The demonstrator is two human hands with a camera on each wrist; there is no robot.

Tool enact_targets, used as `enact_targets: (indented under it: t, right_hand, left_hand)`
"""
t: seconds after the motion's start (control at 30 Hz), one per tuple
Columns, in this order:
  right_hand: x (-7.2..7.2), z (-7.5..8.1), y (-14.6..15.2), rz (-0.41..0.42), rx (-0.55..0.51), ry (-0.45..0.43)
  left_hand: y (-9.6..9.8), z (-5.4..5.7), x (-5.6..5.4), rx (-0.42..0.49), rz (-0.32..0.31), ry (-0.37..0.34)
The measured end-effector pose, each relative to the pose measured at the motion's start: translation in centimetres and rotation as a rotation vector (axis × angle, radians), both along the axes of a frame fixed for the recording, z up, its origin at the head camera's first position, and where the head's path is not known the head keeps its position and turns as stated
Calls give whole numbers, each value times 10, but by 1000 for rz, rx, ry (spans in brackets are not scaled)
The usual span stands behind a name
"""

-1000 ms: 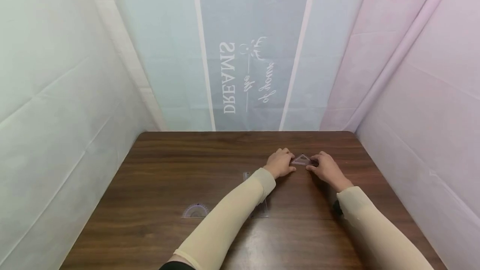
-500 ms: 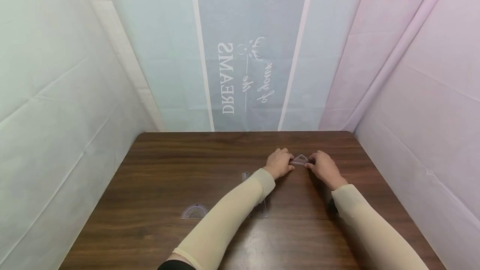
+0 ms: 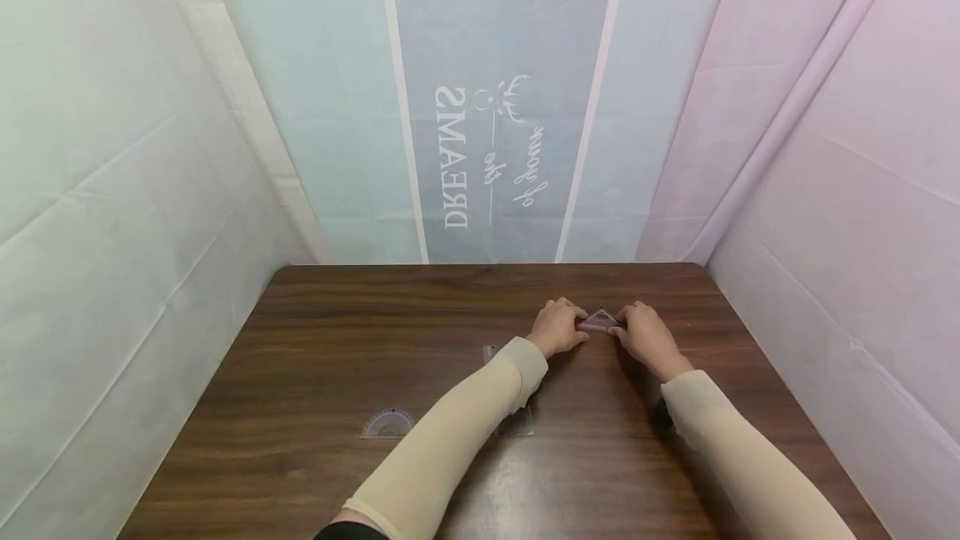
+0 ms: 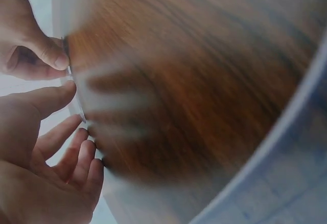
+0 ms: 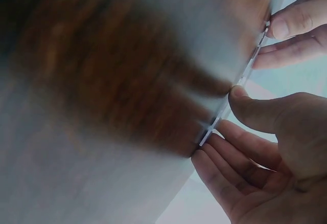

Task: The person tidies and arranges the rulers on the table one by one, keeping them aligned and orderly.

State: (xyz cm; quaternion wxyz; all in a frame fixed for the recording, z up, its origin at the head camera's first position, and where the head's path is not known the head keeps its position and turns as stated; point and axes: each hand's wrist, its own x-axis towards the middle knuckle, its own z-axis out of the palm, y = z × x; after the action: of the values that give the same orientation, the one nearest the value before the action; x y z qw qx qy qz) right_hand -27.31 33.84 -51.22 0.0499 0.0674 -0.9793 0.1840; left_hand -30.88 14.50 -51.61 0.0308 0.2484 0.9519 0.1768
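Note:
A small clear triangular set square (image 3: 598,326) with a cut-out lies near the far right part of the brown table, its apex pointing away from me. My left hand (image 3: 557,327) pinches its left corner between thumb and forefinger. At the opposite corner my right hand (image 3: 651,338) grips it with thumb and fingertips. Both wrist views catch the set square (image 5: 209,133) nearly edge-on as a thin bright strip against the tabletop. In the left wrist view, the other fingers of the left hand (image 4: 48,152) are loosely bent beside it.
A clear protractor (image 3: 387,423) lies to the left of my left forearm. Another clear piece (image 3: 519,422) sits mostly hidden under that sleeve, and a clear strip end (image 3: 490,352) shows past it. Cloth walls surround the table (image 3: 300,340) at the back and both sides.
My right hand has moved slightly left, its thumb coming in onto the set square's corner. The left hand and the other clear pieces keep their places.

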Motion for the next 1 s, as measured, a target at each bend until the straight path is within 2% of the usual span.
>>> enact_targets:
  t: [0.2,0.33,0.57,0.7,0.8,1.0]
  right_hand:
    - [1,1,-1,12,-7,1]
    - [0,0,-3,5,-17,-2]
    - [-2,0,-11,-19,-65,3]
    - [-1,1,-17,-40,-104,-7]
    - [0,3,-21,-41,-119,-16]
    - [5,12,-30,-18,-160,-49]
  left_hand:
    - [3,-3,-4,51,25,-67]
    - [-1,0,-3,115,49,-86]
    - [-6,1,2,305,135,-89]
    - [-8,-2,2,387,178,-59]
    - [-13,-1,3,377,182,-27]
    - [-31,6,7,326,134,-19]
